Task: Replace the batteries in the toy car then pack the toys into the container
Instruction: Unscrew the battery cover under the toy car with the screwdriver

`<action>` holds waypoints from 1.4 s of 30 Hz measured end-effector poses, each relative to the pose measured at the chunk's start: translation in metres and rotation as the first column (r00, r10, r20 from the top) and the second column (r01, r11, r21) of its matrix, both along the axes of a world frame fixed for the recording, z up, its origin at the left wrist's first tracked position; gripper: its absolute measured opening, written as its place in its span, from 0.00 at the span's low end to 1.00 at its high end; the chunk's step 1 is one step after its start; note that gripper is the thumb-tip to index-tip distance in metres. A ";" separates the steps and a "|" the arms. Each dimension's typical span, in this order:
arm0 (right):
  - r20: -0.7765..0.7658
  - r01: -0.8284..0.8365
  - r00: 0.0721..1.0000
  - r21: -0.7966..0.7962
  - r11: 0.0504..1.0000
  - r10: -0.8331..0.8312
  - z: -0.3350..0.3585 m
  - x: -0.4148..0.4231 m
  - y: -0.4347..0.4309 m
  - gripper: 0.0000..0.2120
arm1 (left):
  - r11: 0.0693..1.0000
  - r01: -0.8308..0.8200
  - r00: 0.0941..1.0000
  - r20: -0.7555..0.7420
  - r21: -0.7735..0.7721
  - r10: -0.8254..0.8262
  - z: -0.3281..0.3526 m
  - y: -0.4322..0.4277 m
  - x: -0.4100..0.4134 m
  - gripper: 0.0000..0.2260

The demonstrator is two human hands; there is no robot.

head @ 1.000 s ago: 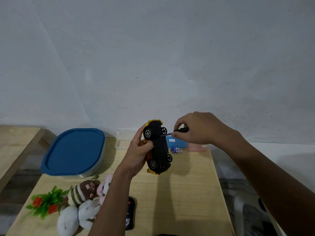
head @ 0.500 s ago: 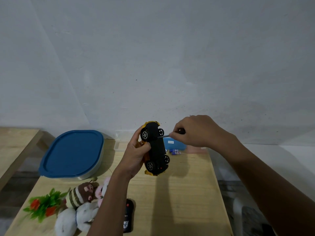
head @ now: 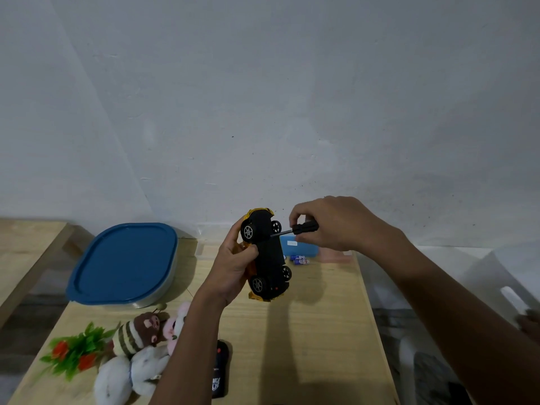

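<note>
Not much moved since half a sec back: car [head: 270, 252] same spot, up over table [head: 321, 331], underside facing me. More screwdriver [head: 304, 228] handle showing now, probably mid-turn.
Left hand [head: 233, 267] wrapped round car body. Right hand [head: 336, 223] pinching screwdriver, tip on chassis by upper wheels.
Guess: still on cover screw. Batteries [head: 301, 260] lying on table behind. Container [head: 122, 264] lidded, plushies [head: 137, 337] and remote [head: 220, 372] unpacked.

Only one cam, wide-angle, head-mounted. Faces forward and a bit down, close over the table [head: 321, 331], wall [head: 263, 83] up top.
</note>
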State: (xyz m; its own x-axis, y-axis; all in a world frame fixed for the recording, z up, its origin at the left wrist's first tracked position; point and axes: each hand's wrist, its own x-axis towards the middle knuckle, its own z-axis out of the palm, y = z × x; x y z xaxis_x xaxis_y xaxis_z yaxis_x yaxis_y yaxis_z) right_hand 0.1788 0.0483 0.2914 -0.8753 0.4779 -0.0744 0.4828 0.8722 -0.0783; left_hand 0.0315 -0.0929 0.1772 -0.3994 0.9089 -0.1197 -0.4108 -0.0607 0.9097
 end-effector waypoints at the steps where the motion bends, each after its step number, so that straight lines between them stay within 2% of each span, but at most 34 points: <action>1: 0.007 0.005 1.000 -0.013 1.000 -0.005 0.000 -0.001 0.000 0.08 | 1.000 0.003 1.000 0.001 -0.001 -0.003 0.000 0.000 0.000 0.29; 6: -0.002 0.059 0.998 -0.013 0.998 -0.059 -0.004 -0.004 0.000 0.19 | 1.000 0.001 1.000 0.005 0.015 -0.001 0.001 0.000 -0.001 0.29; 10: -0.022 -0.001 1.000 -0.035 0.999 0.000 0.001 -0.002 -0.002 0.08 | 1.000 -0.009 1.000 0.004 0.003 0.009 0.000 0.000 -0.002 0.29; 15: -0.024 0.031 0.999 -0.085 0.996 -0.034 -0.006 -0.002 -0.004 0.08 | 1.000 -0.011 1.000 0.002 0.005 0.011 0.001 0.000 -0.003 0.28; 18: -0.007 0.072 0.997 -0.056 0.996 -0.073 -0.016 -0.003 -0.003 0.22 | 1.000 -0.015 1.000 0.001 0.011 0.015 0.001 -0.001 -0.005 0.28; 19: -0.008 0.070 0.997 -0.026 0.997 -0.070 -0.018 -0.003 -0.003 0.24 | 1.000 -0.016 1.000 0.001 0.009 0.016 0.000 0.000 -0.005 0.28; 21: -0.021 0.061 0.998 -0.006 0.998 -0.061 -0.016 -0.003 -0.003 0.20 | 1.000 -0.019 1.000 0.004 0.001 0.019 0.000 0.000 -0.005 0.28; 24: -0.026 0.049 0.998 -0.103 0.993 -0.052 -0.009 0.000 -0.002 0.10 | 1.000 -0.015 1.000 0.003 -0.005 0.015 -0.001 0.000 -0.004 0.29; 26: -0.018 0.056 0.998 -0.122 0.991 -0.059 -0.006 0.001 -0.003 0.08 | 1.000 -0.009 1.000 0.004 -0.002 0.009 0.000 0.000 -0.002 0.29; 28: -0.003 0.078 0.997 -0.098 0.992 -0.079 -0.007 0.000 -0.003 0.11 | 1.000 -0.007 1.000 0.004 0.004 0.007 -0.001 0.001 -0.002 0.29; 31: 0.017 0.100 0.995 -0.041 0.994 -0.099 -0.011 -0.002 -0.002 0.21 | 1.000 -0.009 1.000 0.010 0.004 0.009 0.000 0.002 -0.002 0.29; 34: 0.015 0.060 0.998 -0.011 0.998 -0.060 -0.008 -0.001 -0.001 0.16 | 1.000 -0.009 1.000 0.006 -0.002 0.009 0.000 0.002 -0.003 0.29; 38: 0.019 0.048 0.999 -0.092 0.995 -0.046 -0.002 0.001 0.000 0.09 | 1.000 -0.002 1.000 -0.005 -0.010 0.001 -0.001 0.001 -0.001 0.30; 40: 0.018 0.073 0.997 -0.108 0.992 -0.071 -0.002 -0.001 0.000 0.10 | 1.000 0.005 1.000 0.000 -0.009 -0.005 -0.002 0.001 -0.001 0.30; 42: 0.020 0.099 0.995 -0.093 0.991 -0.097 -0.004 -0.002 0.000 0.17 | 1.000 0.008 1.000 0.002 -0.004 -0.008 -0.002 0.000 -0.001 0.30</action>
